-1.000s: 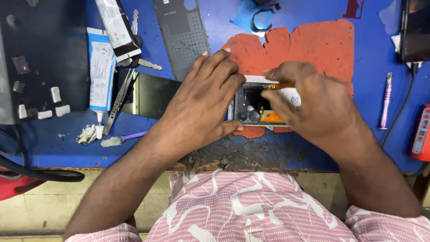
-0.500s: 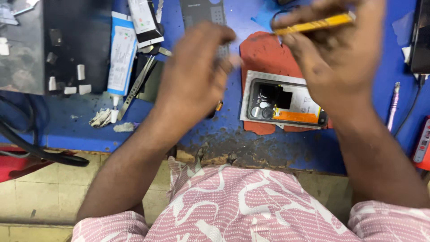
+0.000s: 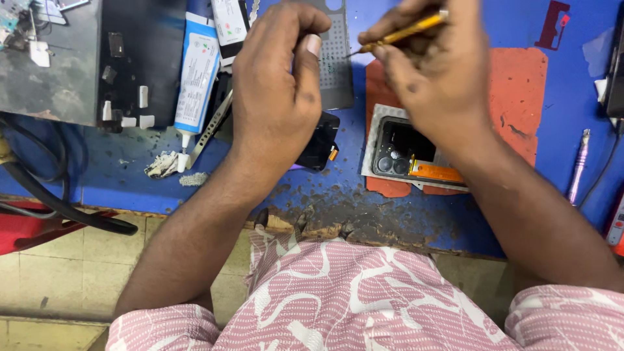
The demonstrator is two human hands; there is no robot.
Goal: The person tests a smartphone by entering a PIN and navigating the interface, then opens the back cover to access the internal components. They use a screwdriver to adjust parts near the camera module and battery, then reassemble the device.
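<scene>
Overhead, right hand (image 3: 435,78) pinches yellow screwdriver (image 3: 403,30).

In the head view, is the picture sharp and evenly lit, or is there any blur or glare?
Head view: light is soft and even, with no strong glare; the right hand holding the yellow screwdriver is slightly soft, the opened phone and left hand are sharp, and the shadows on the blue table are faint.

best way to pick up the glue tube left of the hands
Take the glue tube by its wide blue-and-white body, probably from above with fingers across its two long sides. It lies flat, with its thin white nozzle toward the bench edge, a metal tool close on the right and a grey box on the left.
</scene>
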